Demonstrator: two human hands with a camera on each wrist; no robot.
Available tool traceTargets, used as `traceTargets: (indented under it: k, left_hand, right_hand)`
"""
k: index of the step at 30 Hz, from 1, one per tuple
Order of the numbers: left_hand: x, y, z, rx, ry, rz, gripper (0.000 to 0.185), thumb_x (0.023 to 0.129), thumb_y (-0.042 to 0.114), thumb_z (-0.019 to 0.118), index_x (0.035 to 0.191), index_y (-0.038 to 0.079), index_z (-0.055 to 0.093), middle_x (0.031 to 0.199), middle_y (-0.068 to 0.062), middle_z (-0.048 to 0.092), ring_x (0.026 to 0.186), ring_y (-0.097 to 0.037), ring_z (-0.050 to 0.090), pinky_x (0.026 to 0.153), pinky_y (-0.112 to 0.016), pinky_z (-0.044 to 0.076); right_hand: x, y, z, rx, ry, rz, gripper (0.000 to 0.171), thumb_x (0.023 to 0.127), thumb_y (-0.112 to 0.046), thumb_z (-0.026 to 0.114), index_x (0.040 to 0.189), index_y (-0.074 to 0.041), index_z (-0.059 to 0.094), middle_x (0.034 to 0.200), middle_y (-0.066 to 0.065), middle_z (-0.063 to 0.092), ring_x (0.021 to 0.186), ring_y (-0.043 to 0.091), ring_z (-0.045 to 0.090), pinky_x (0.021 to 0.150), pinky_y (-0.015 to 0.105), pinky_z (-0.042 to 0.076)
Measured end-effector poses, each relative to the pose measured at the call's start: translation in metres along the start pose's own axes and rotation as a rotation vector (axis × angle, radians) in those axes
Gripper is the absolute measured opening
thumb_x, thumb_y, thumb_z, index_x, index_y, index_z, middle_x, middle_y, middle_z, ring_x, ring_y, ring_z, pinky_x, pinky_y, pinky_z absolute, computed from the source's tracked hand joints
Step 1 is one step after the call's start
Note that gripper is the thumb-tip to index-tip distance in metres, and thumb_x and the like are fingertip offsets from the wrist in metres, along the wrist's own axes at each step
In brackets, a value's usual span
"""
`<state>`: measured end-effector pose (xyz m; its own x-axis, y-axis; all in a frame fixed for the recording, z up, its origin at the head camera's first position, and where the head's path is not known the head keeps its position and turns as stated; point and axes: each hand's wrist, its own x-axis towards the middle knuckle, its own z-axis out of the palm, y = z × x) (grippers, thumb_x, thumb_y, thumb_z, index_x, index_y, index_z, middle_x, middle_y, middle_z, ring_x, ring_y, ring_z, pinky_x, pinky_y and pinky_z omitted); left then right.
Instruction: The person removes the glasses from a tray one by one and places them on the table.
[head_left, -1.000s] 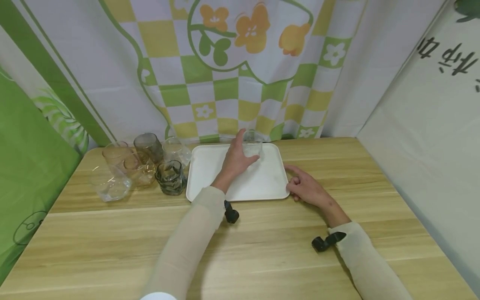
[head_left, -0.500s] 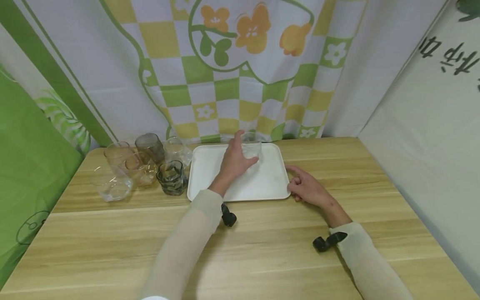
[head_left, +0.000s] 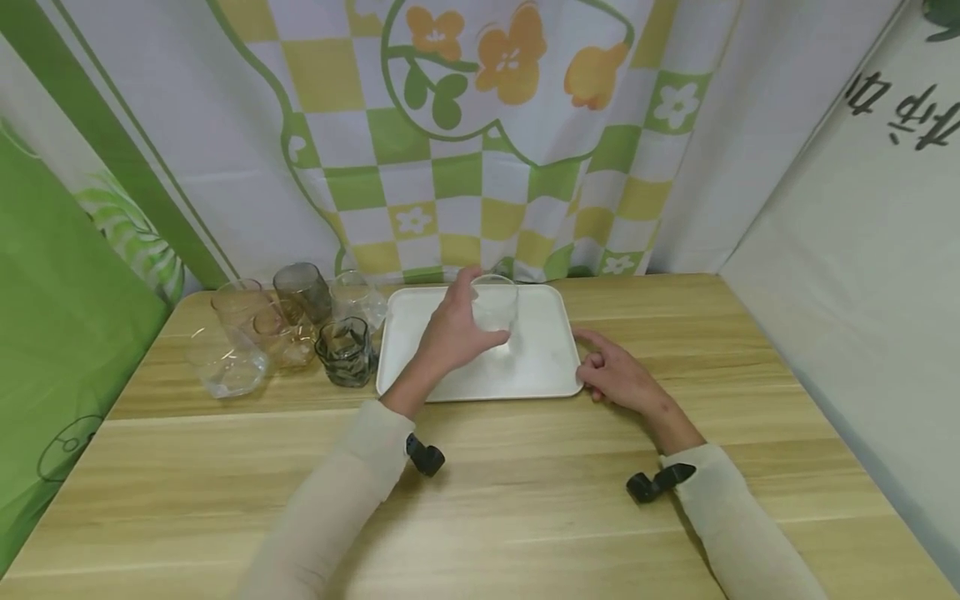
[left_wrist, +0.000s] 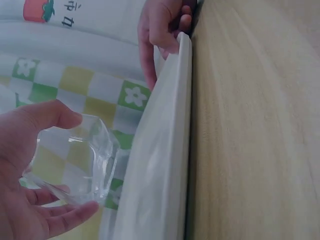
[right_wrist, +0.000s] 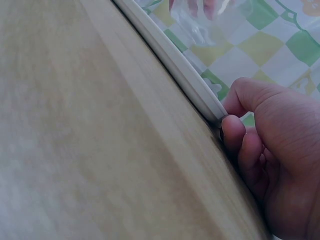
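In the head view my left hand [head_left: 456, 329] grips a clear drinking glass [head_left: 495, 304] over the white tray [head_left: 405, 367]. The left wrist view has thumb and fingers spread around the glass [left_wrist: 100, 160], whose base is apart from the tray surface [left_wrist: 150, 165]. At the tray's near right corner, my right hand [head_left: 618, 375] holds the rim. Up close in the right wrist view, the thumb lies on the tray's edge [right_wrist: 200, 95], with curled fingers [right_wrist: 235, 132] against its side.
Left of the tray stand several glasses: a dark grey one [head_left: 347, 354], a smoky one [head_left: 303, 293], an amber one [head_left: 285, 337], a pinkish one [head_left: 238, 307] and clear ones, including one at the front [head_left: 231, 367]. A patterned curtain [head_left: 457, 179] hangs behind the wooden table [head_left: 525, 500].
My left hand has drawn the clear glass back from the tray's far edge, toward me and slightly left. The right hand stays at the tray corner.
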<state>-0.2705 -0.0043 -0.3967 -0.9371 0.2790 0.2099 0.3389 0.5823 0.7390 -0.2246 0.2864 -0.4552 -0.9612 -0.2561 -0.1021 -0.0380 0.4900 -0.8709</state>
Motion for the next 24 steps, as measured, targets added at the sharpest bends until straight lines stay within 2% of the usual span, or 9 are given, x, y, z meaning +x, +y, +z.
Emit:
traceTargets:
  k: [5, 9, 16, 21, 24]
  left_hand:
    - [-0.016, 0.008, -0.015, 0.052, -0.017, 0.009, 0.098, 0.080, 0.032, 0.089, 0.155, 0.013, 0.028, 0.140, -0.018, 0.053, 0.090, -0.033, 0.066, 0.065, -0.044, 0.053]
    - [-0.028, 0.011, -0.027, 0.079, -0.035, 0.000, 0.098, 0.081, 0.035, 0.088, 0.153, 0.013, 0.027, 0.140, -0.017, 0.053, 0.077, -0.030, 0.065, 0.060, -0.041, 0.050]
    - [-0.047, 0.009, -0.047, 0.102, -0.051, -0.006, 0.098, 0.080, 0.035, 0.087, 0.152, 0.011, 0.026, 0.141, -0.021, 0.054, 0.074, -0.030, 0.066, 0.062, -0.043, 0.051]
    - [-0.059, 0.003, -0.062, 0.140, -0.055, -0.019, 0.097, 0.078, 0.036, 0.088, 0.149, 0.011, 0.027, 0.138, -0.021, 0.054, 0.089, -0.036, 0.066, 0.068, -0.047, 0.053]
    - [-0.067, 0.000, -0.074, 0.169, -0.063, -0.038, 0.098, 0.078, 0.039, 0.089, 0.148, 0.011, 0.027, 0.137, -0.021, 0.056, 0.092, -0.037, 0.067, 0.070, -0.049, 0.053]
  right_hand:
    - [-0.002, -0.002, -0.001, 0.001, 0.000, -0.009, 0.074, 0.092, -0.003, 0.062, 0.160, -0.008, 0.032, 0.072, 0.011, 0.058, 0.053, 0.017, 0.054, 0.044, 0.026, 0.043]
    - [-0.002, -0.003, 0.000, 0.005, -0.002, 0.000, 0.073, 0.093, -0.004, 0.062, 0.159, -0.008, 0.032, 0.072, 0.011, 0.059, 0.054, 0.017, 0.055, 0.044, 0.026, 0.043]
    - [-0.001, -0.003, 0.000, 0.010, -0.004, 0.005, 0.073, 0.093, -0.004, 0.062, 0.160, -0.008, 0.032, 0.072, 0.010, 0.058, 0.055, 0.017, 0.055, 0.045, 0.026, 0.043]
    - [-0.001, -0.002, -0.001, 0.006, -0.004, 0.008, 0.074, 0.093, -0.003, 0.061, 0.160, -0.007, 0.031, 0.072, 0.010, 0.058, 0.055, 0.018, 0.055, 0.045, 0.026, 0.043]
    - [0.000, -0.001, 0.000, -0.003, -0.003, 0.008, 0.072, 0.093, -0.004, 0.061, 0.159, -0.008, 0.033, 0.072, 0.010, 0.058, 0.055, 0.017, 0.055, 0.045, 0.026, 0.043]
